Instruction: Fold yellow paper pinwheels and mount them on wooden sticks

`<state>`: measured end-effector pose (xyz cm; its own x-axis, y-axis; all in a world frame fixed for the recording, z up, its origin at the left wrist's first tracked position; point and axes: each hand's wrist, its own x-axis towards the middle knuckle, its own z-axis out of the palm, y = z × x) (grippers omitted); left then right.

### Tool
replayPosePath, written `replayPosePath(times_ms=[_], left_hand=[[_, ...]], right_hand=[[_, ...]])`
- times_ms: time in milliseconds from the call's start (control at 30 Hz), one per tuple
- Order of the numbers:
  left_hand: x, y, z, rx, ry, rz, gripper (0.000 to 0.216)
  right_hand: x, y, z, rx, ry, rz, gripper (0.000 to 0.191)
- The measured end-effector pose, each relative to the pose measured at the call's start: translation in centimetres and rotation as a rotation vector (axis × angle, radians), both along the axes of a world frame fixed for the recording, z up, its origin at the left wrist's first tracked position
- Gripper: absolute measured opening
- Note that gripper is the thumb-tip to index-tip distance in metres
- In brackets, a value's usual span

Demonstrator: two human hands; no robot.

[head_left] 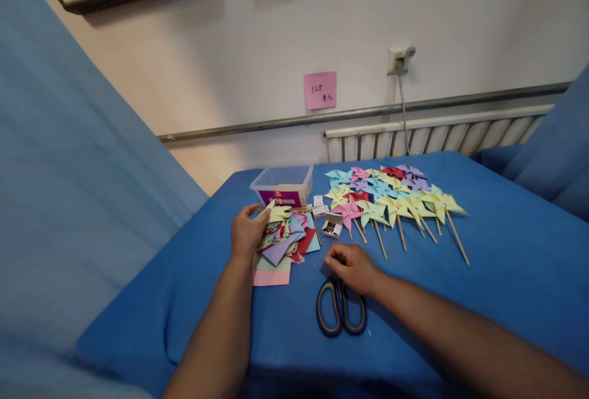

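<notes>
My left hand (pixel 247 234) pinches a pale yellow paper pinwheel (pixel 278 212) above a heap of coloured paper pieces (pixel 281 245). My right hand (pixel 352 266) is closed, thumb against fingertips, just over a pair of scissors (pixel 341 313) with dark handles. A tiny thin thing seems to show at its fingertips, too small to name. Beyond that hand stands a small open white box (pixel 332 226) with small dark, shiny pieces inside. The scissors' blades are mostly hidden under my right hand.
Finished pinwheels (pixel 399 207) on wooden sticks lie in rows at the right on a blue-covered table (pixel 460 325). A clear plastic bin (pixel 282 179) with a purple label stands at the back. Two small white boxes (pixel 319 207) sit beside it. Blue curtains (pixel 69 172) hang at the left.
</notes>
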<state>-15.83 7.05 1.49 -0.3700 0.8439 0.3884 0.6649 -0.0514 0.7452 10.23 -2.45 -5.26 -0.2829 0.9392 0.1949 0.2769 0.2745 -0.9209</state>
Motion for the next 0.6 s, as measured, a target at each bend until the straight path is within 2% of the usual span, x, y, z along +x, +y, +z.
replayPosePath(times_ms=[133, 233, 367, 600], left_hand=[[0.0, -1.1, -0.4, -0.132, -0.013, -0.121, 0.049], [0.3, -1.7, -0.9, -0.167, -0.004, -0.133, 0.047], [0.5, -1.6, -1.2, -0.165, -0.014, -0.141, 0.038], [-0.1, -1.0, -1.3, -0.101, -0.041, -0.082, 0.037]], right_hand=[[-0.1, 0.0, -0.2, -0.022, -0.013, 0.038, 0.017], [-0.1, 0.1, -0.2, -0.036, -0.011, 0.045, 0.016], [-0.2, 0.2, -0.3, -0.046, -0.014, 0.048, 0.015], [-0.4, 0.3, -0.4, -0.034, -0.031, 0.048, 0.014]])
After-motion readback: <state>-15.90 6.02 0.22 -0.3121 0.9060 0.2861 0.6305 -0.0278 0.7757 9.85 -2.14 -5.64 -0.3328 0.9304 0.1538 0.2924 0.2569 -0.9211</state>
